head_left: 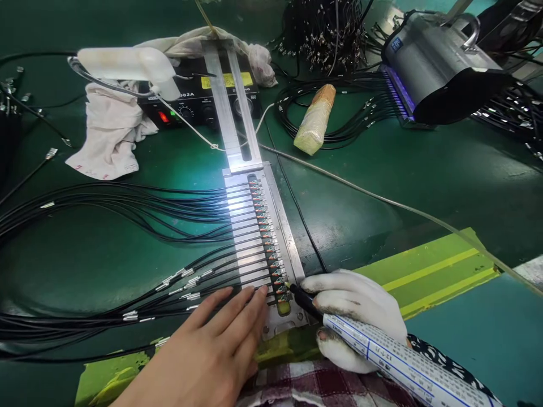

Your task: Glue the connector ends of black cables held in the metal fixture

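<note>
Silver metal fixture (pixel 288 237) cradles black cables (pixel 42 326), their wired ends lined up in its narrow slot (pixel 266 230). At seven o'clock from it, the bare left hand (pixel 214 350) lies open, fingertips over the nearest cables; at four o'clock, the gloved right hand (pixel 360 314) grasps a printed white tube (pixel 382 349), black nozzle (pixel 306 301) angled towards the slot.

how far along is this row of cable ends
Looks done: the black cables lie across the metal fixture, their ends lined up along its slot. In hand: the gloved right hand holds the labelled tube, its tip near the slot's near end; the bare left hand is beside it. Apparently left: perhaps the few ends nearest the person, though which are finished is too small to tell.
</note>
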The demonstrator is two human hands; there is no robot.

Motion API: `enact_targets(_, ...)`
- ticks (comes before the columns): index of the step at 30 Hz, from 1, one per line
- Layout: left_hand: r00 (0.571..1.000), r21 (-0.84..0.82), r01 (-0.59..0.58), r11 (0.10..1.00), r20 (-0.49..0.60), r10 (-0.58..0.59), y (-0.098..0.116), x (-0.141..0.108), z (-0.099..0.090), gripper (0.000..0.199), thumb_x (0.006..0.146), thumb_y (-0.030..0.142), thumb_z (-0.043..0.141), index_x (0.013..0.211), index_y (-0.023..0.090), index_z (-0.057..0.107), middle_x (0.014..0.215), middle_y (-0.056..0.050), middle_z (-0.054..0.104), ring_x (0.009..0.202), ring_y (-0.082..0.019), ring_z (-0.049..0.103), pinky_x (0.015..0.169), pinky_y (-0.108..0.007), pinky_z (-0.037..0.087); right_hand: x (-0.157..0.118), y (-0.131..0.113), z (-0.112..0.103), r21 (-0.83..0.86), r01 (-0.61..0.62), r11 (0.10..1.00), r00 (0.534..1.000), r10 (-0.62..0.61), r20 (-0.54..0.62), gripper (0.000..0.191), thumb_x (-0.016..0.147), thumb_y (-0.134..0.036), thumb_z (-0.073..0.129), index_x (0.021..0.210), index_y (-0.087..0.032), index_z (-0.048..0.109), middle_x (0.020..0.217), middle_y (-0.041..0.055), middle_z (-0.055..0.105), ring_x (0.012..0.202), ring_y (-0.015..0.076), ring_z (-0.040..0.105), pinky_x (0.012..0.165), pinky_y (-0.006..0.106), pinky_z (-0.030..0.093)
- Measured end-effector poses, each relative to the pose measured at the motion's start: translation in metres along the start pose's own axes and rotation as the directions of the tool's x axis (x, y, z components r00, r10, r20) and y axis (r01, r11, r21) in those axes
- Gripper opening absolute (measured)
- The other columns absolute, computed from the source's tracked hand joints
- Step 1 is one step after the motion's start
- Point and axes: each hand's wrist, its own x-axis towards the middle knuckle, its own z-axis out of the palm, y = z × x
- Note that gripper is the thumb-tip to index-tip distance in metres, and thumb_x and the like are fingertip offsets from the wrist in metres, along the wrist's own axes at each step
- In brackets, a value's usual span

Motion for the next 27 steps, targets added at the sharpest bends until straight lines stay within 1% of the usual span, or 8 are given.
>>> enact_targets(4, 1.000, 0.002, 0.003, 1.000, -0.004, -0.003, 0.001, 0.003, -0.003, 0.039, 0.103, 0.036, 0.033, 0.119, 0.027, 0.067, 0.133, 0.001, 0.063, 0.120, -0.019, 0.056, 0.105, -0.035, 0.029, 0.002, 0.000, 0.000, 0.016, -0.019, 1.000, 1.000, 0.019, -0.014, 0.013, 0.082, -0.028, 0.059, 0.090, -0.019, 0.062, 0.096, 0.0072, 0.075, 0.080, 0.0186, 0.074, 0.072, 0.029, 0.059)
enact_targets(10, 0.998, 0.024, -0.059, 0.998, 0.003, 0.059, -0.005, 0.011, -0.008, 0.040, 0.102, 0.030, 0.032, 0.119, 0.025, 0.068, 0.130, 0.000, 0.065, 0.115, -0.018, 0.060, 0.100, -0.035, 0.032, 0.000, 0.001, 0.003, 0.030, -0.027, 0.999, 0.999, 0.028, -0.034, 0.012, 0.080, -0.026, 0.059, 0.090, -0.019, 0.062, 0.096, 0.0073, 0.075, 0.078, 0.0195, 0.073, 0.070, 0.031, 0.060)
enact_targets(13, 1.000, 0.009, -0.024, 1.000, -0.017, 0.025, -0.004, 0.010, -0.009, 0.040, 0.102, 0.036, 0.034, 0.117, 0.026, 0.069, 0.129, 0.001, 0.066, 0.114, -0.018, 0.061, 0.101, -0.034, 0.031, 0.000, 0.002, 0.003, 0.036, -0.014, 0.999, 0.999, 0.015, -0.036, 0.013, 0.079, -0.025, 0.059, 0.090, -0.019, 0.062, 0.095, 0.0076, 0.075, 0.079, 0.0198, 0.073, 0.070, 0.031, 0.060)
enact_targets(15, 1.000, -0.006, 0.011, 1.000, -0.001, -0.011, -0.002, 0.009, -0.007, 0.037, 0.101, 0.038, 0.038, 0.118, 0.027, 0.068, 0.132, 0.001, 0.064, 0.116, -0.018, 0.060, 0.103, -0.034, 0.031, 0.000, 0.001, 0.002, 0.034, -0.006, 0.999, 0.999, 0.007, -0.033, 0.012, 0.079, -0.025, 0.059, 0.090, -0.019, 0.062, 0.094, 0.0076, 0.075, 0.079, 0.0197, 0.074, 0.070, 0.031, 0.060)
enact_targets(18, 1.000, -0.014, -0.018, 1.000, 0.024, 0.018, -0.002, 0.008, -0.007, 0.034, 0.099, 0.037, 0.045, 0.122, 0.024, 0.066, 0.135, -0.002, 0.062, 0.118, -0.021, 0.059, 0.103, -0.035, 0.033, 0.001, 0.000, 0.000, 0.031, -0.005, 1.000, 1.000, 0.005, -0.029, 0.012, 0.080, -0.026, 0.059, 0.089, -0.019, 0.062, 0.092, 0.0074, 0.075, 0.079, 0.0196, 0.074, 0.070, 0.030, 0.060)
enact_targets(21, 0.999, -0.004, -0.041, 0.999, 0.004, 0.041, -0.004, 0.009, -0.009, 0.034, 0.099, 0.034, 0.044, 0.122, 0.021, 0.066, 0.134, -0.005, 0.062, 0.117, -0.022, 0.060, 0.103, -0.035, 0.033, 0.002, -0.001, -0.001, 0.036, -0.003, 0.999, 1.000, 0.004, -0.031, 0.011, 0.079, -0.025, 0.059, 0.088, -0.019, 0.062, 0.091, 0.0066, 0.075, 0.079, 0.0193, 0.074, 0.070, 0.029, 0.059)
enact_targets(23, 0.999, 0.011, -0.046, 0.999, -0.002, 0.046, -0.005, 0.009, -0.011, 0.034, 0.099, 0.033, 0.044, 0.121, 0.021, 0.066, 0.134, -0.004, 0.063, 0.116, -0.021, 0.060, 0.103, -0.035, 0.032, 0.002, -0.001, -0.001, 0.034, 0.001, 0.999, 1.000, 0.000, -0.029, 0.011, 0.078, -0.024, 0.058, 0.087, -0.019, 0.062, 0.091, 0.0063, 0.075, 0.079, 0.0188, 0.074, 0.070, 0.029, 0.059)
enact_targets(27, 0.998, 0.002, -0.056, 0.998, 0.032, 0.056, -0.004, 0.008, -0.010, 0.035, 0.099, 0.032, 0.043, 0.126, 0.024, 0.063, 0.135, -0.003, 0.062, 0.116, -0.021, 0.061, 0.101, -0.034, 0.034, 0.002, -0.001, -0.001, 0.027, 0.002, 1.000, 1.000, -0.001, -0.028, 0.011, 0.079, -0.024, 0.058, 0.087, -0.019, 0.062, 0.090, 0.0064, 0.075, 0.078, 0.0186, 0.074, 0.069, 0.029, 0.059)
